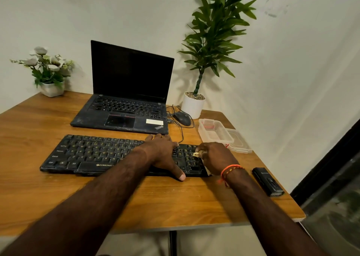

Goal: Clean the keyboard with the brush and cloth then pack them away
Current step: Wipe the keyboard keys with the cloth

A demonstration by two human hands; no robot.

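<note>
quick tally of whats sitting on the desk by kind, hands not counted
Computer gear: 3: laptop, keyboard, mouse
Potted plants: 2: flower pot, tall plant
Plastic containers: 1: box, its lid beside it
Small black devices: 1: black case
Total: 7

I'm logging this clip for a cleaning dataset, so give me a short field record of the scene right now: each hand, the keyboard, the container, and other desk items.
left hand: left hand lies flat on the keyboard, steadying it
right hand: right hand pinches a small pale item against the right-end keys; brush or cloth, cannot tell
container: clear container open, its lid beside it
other: laptop, mouse, black case, two potted plants
</note>
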